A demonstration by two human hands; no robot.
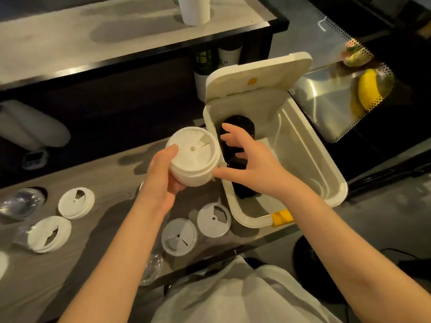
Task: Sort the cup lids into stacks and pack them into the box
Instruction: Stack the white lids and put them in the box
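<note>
A stack of white cup lids [193, 157] is gripped in the left hand [163, 180], held above the grey worktop [112, 180] just beside the open white box [303, 159]. The right hand [254, 164] is spread open, its thumb touching the side of the stack and its fingers [229, 129] reaching over the box's left rim. Black lids [238, 127] are seen lying inside the box, whose hinged lid [254, 75] is tilted up at the far end. On the worktop, two white lids [76, 202] [49, 233] are laid at the left, and two translucent lids [179, 236] [213, 219] are laid near the box's front corner.
</note>
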